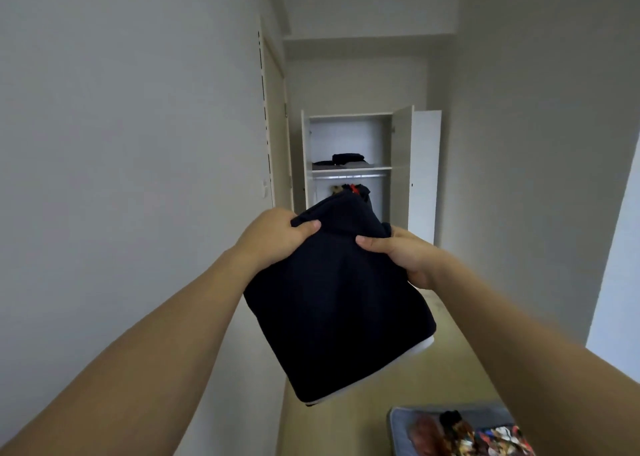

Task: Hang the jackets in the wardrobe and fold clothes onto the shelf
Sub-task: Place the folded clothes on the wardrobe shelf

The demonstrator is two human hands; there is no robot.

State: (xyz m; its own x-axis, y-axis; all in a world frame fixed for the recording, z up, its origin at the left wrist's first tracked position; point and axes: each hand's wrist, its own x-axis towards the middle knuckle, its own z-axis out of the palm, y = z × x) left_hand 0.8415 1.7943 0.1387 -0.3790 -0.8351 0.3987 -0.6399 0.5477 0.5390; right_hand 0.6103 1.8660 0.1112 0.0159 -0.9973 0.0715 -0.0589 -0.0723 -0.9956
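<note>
A folded dark navy garment (337, 303) with a white edge at its bottom hangs in front of me. My left hand (273, 235) grips its upper left corner, thumb on top. My right hand (398, 253) grips the upper right corner the same way. Far down the hallway stands the open white wardrobe (401, 164). Its shelf (351, 169) carries a few folded dark clothes (346, 160). Below the shelf, hanging garments (351, 189) peek out above the cloth I hold.
White walls close in on the left and right of a narrow hallway with a pale floor (433, 362). A blue-grey surface (401, 424) with colourful clothes (485, 435) lies at the bottom right. The wardrobe's doors (426, 175) stand open to the right.
</note>
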